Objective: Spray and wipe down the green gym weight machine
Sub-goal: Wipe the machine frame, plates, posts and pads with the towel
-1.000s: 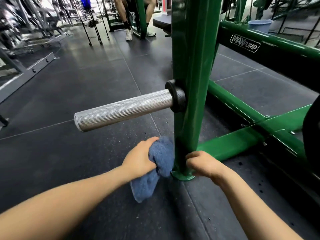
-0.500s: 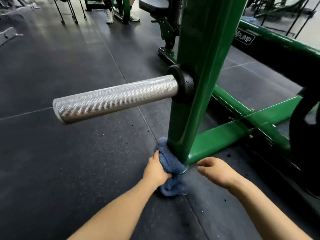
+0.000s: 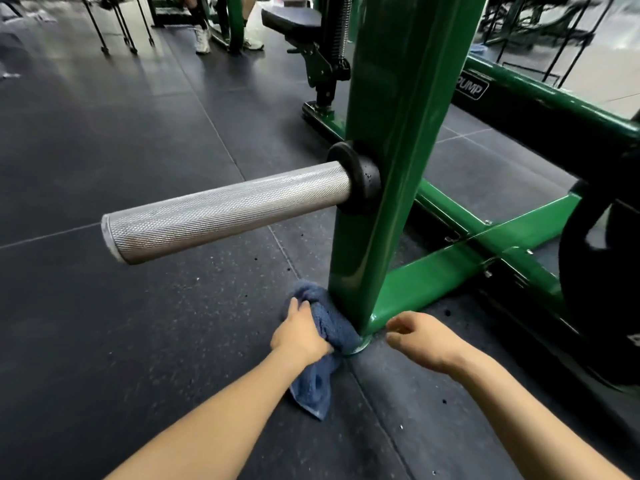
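Note:
The green weight machine's upright post (image 3: 388,168) rises from the black rubber floor, with green base beams (image 3: 450,268) running off to the right. My left hand (image 3: 299,336) grips a blue towel (image 3: 325,327) and presses it against the foot of the post on its left side; the towel's loose end trails on the floor toward me. My right hand (image 3: 420,339) hovers just right of the post's foot, fingers loosely curled, holding nothing. No spray bottle is in view.
A knurled silver plate peg (image 3: 221,211) with a black collar (image 3: 358,176) sticks out left from the post above my left hand. A black weight plate (image 3: 602,278) stands at the right. A padded seat (image 3: 294,17) and a person's legs (image 3: 202,26) are behind.
My left hand has slid the towel round the foot of the post, closer to the floor. My right hand has come off the post and now hovers beside it. The view has moved nearer.

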The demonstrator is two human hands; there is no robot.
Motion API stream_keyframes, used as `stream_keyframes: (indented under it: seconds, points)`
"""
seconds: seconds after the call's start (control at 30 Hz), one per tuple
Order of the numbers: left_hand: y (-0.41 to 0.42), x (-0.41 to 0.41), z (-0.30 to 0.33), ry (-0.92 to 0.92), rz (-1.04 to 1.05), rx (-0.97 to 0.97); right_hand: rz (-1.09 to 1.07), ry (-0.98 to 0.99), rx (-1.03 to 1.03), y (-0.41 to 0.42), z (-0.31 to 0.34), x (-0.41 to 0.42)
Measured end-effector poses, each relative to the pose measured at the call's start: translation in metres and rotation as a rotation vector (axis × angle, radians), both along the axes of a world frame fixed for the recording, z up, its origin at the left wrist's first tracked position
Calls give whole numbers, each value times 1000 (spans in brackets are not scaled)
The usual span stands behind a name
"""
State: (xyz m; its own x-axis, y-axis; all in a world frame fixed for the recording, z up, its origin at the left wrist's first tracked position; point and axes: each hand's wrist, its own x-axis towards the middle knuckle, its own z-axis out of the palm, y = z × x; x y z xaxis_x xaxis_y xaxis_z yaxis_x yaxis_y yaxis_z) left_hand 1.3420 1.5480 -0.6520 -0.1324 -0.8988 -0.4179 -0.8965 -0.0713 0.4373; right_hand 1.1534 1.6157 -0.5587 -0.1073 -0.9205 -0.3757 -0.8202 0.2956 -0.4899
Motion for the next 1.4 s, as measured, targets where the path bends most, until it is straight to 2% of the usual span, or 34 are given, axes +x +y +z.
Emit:
stream_keyframes:
  seconds: [0.07,0.17,0.3,0.33,0.43,0.47,0.53,0.6,0.67,0.73,0.9,1.07,1.13,1.2,1.27,1.4]
  points:
    - [-2,-9,-3,-61,-137,79,16,7,13,0,-5,-3]
    - [9,-13,4,-96,-158,20,2,4,40,2,-14,-9]
    - [40,-28,25,-113,-297,51,-35,-29,106,5,-28,-5]
    - [47,-37,31,-96,-316,51,-84,-135,151,7,-28,-1]
    - [54,-63,51,26,-202,-2,-279,-792,215,10,-34,-4]
    - [55,-68,58,60,-154,-48,-302,-958,244,12,-34,-9]
    - [58,-72,66,133,-95,-146,-276,-1092,268,17,-26,-19]
    - [69,-73,74,244,-16,-185,-254,-1000,154,17,-18,-23]
    - [78,-73,82,342,78,-185,-325,-813,-74,12,-10,-17]
    - [83,-72,95,361,107,-209,-411,-676,-296,10,0,-7]
    - [84,-48,137,75,-162,-390,-371,-519,-582,15,29,8]
    - [71,-23,189,-143,-407,-975,-352,-450,-785,12,74,7]
    - [65,-19,215,-176,-483,-1075,-334,-468,-900,7,105,6]
    - [60,-15,238,-191,-450,-1146,-296,-450,-989,2,136,3]
    - [53,-13,257,-258,-333,-1160,-262,-427,-995,-5,157,-1]
    - [46,-23,280,-506,-176,-896,-203,-404,-864,-11,152,-6]
